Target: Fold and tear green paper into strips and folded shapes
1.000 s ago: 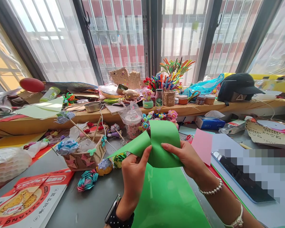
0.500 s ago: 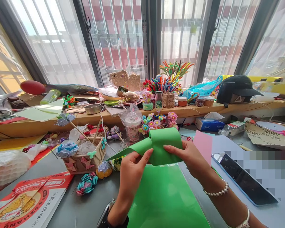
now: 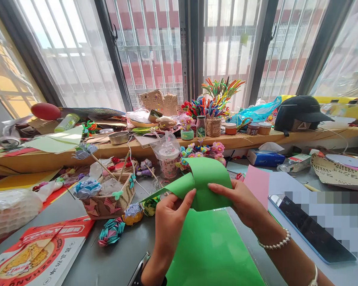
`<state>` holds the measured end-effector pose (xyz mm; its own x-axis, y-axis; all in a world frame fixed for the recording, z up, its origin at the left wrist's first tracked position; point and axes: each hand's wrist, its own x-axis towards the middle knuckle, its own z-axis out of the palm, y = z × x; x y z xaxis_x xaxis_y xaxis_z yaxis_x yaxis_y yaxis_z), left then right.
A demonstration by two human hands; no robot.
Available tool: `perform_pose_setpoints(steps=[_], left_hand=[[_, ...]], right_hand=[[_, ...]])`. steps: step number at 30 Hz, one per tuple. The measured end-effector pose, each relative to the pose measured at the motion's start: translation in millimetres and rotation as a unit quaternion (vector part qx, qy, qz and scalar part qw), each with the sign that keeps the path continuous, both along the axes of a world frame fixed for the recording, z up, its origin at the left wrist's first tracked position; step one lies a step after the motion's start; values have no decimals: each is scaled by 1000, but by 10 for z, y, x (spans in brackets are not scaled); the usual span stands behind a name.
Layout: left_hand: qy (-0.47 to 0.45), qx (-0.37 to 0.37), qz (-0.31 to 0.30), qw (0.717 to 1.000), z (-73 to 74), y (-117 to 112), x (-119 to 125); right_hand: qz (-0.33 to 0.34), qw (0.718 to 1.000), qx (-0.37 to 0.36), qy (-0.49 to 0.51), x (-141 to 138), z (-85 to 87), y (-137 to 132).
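Keeping green paper (image 3: 209, 174) curled, left hand (image 3: 170, 216), right hand (image 3: 242, 203)

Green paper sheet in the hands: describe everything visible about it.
The green paper sheet is plain, bright green and smooth, like thin craft card. Its near part lies flat on the grey table. Its far end is curled up and back into a soft, uncreased loop, with one corner pointing left. The left hand pinches the curled part from the left, and the right hand grips it from the right.
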<state>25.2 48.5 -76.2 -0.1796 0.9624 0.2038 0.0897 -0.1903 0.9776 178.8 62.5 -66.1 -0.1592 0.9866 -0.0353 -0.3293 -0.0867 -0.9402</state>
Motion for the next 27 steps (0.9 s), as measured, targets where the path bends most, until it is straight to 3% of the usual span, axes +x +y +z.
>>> perform_pose_setpoints(steps=[5,15,20,27], left_hand=[[-51,12,6,999,-34,-18,31],[-171,13,-79,982,-20,-33,20],[-148,28,-34,988,-21,-36,19],[-76,67,66,993,-15,-78,46]], right_hand=[[-8,1000,-15,19,-18,8,-21],[19,999,18,-23,16,31,-33],[14,999,23,-31,4,30,-62],[26,998,-16,48,-90,44,-106]])
